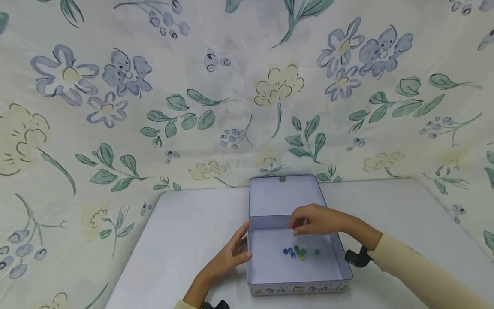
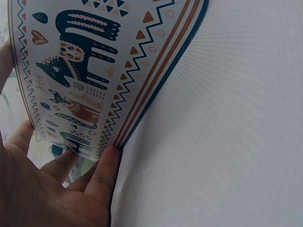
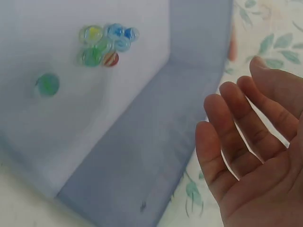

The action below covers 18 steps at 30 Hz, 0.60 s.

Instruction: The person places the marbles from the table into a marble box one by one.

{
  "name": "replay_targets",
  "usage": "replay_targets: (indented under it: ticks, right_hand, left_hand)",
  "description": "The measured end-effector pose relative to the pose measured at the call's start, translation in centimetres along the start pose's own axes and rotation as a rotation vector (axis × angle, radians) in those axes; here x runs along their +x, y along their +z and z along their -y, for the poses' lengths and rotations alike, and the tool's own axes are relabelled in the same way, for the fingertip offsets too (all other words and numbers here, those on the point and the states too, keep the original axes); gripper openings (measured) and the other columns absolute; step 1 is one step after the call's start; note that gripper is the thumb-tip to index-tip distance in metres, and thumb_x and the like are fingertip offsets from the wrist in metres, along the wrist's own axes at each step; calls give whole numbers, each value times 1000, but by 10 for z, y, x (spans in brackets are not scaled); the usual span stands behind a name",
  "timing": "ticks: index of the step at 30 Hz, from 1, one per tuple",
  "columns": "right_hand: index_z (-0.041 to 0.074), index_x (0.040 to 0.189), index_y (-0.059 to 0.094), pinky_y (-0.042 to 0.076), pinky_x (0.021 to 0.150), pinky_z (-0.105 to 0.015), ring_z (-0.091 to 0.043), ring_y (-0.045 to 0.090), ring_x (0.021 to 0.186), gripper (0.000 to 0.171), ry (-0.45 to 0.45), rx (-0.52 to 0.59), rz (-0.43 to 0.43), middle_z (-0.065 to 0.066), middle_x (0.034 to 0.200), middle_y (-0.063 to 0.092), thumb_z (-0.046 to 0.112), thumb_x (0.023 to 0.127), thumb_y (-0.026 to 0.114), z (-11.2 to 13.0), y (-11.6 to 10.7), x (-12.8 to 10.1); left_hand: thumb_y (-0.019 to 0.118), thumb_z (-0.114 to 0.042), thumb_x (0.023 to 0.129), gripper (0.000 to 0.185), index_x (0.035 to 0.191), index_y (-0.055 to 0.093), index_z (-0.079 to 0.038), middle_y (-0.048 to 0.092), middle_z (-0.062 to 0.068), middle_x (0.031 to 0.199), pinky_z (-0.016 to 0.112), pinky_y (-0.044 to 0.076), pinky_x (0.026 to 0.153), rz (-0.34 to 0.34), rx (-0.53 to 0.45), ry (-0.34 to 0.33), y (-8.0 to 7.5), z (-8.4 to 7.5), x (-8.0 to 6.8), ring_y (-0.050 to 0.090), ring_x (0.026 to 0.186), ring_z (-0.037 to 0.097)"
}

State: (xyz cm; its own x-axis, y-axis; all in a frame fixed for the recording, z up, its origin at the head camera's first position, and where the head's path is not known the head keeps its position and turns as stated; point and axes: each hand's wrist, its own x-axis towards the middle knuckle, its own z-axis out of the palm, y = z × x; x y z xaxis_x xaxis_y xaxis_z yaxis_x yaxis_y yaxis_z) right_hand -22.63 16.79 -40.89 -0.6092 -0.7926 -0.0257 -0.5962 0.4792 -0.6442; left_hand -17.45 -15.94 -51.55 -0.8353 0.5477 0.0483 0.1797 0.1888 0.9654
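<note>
A cluster of glass marbles lies mid-floor in the open tin box, at the table's near edge. The right hand hovers above them, fingers loose, holding nothing. The left hand rests straight-fingered against the box's left wall.

A white table stands against a draped floral cloth backdrop.
</note>
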Motion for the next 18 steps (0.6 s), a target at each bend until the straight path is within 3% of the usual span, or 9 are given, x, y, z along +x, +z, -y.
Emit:
replay_targets:
  ticks: [9, 18]
  right_hand:
    - [13, 109, 72, 58, 82, -25, -3, 64, 93, 18, 1, -26, -146, -4, 105, 73, 24, 95, 69, -7, -35, -42]
    - [15, 110, 71, 58, 79, -23, 0, 64, 91, 15, 39, -84, -289, 6, 103, 72, 18, 96, 68, -21, -59, -88]
  left_hand:
    - [59, -22, 100, 81, 162, 7, -28, -1, 15, 169, 63, 29, 118, 9, -4, 22, 1, 1, -1, 12, 149, 56]
    - [59, -23, 99, 82, 162, 7, -25, -1, 15, 169, 62, 30, 118, 0, 0, -1, 1, -1, -2, 12, 149, 55]
